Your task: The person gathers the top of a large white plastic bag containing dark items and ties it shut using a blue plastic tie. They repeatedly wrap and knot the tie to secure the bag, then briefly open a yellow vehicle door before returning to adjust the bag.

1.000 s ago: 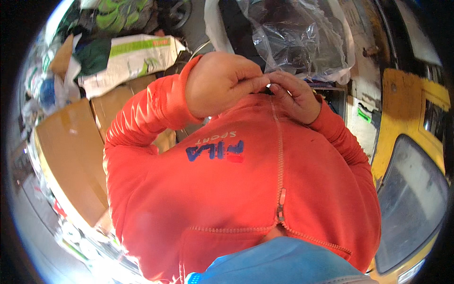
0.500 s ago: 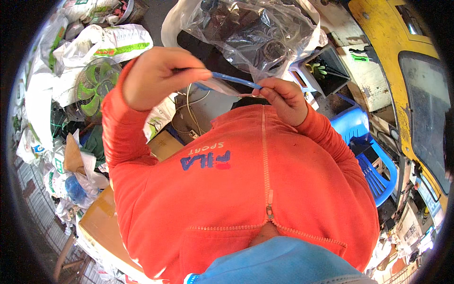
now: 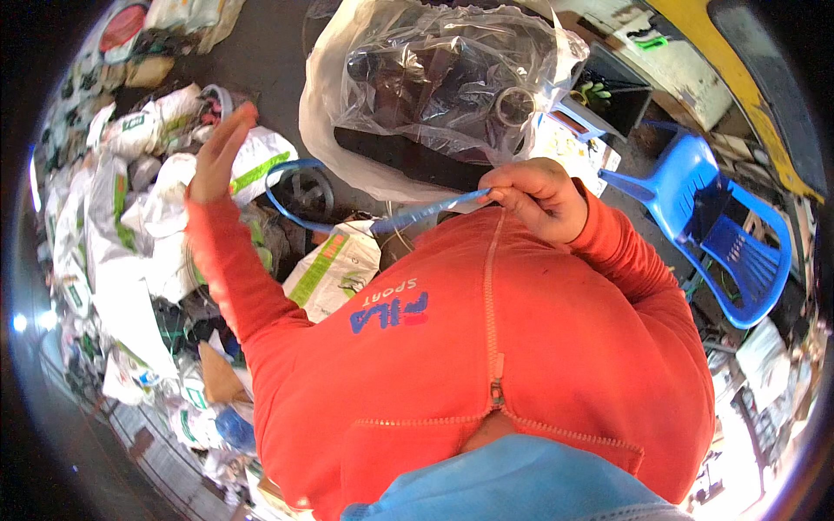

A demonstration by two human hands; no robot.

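Note:
A thin blue strip [image 3: 423, 214], perhaps a plastic strap, curves in front of my chest. Its right end is pinched between the thumb and forefinger of my right hand [image 3: 540, 201]. From there it runs left and bends into a loose loop in the air. My left hand [image 3: 222, 158] is raised at the left, empty, with fingers stretched out, apart from the loop. Beyond my hands stands a large clear plastic bag [image 3: 417, 82], its mouth spread wide and its pale rim folded outward. Dark material shows through the film.
White and green sacks [image 3: 261, 156] and mixed scrap pile up along the left. A blue plastic chair [image 3: 695, 187] lies at the right, near a dark bin [image 3: 612, 91] with green gloves in it. A yellow metal frame [image 3: 764, 104] bounds the far right.
My left hand has let go of the blue strip and swung out left, its fingers now straight. The strip's freed end curls into a loop. The whole view has shifted.

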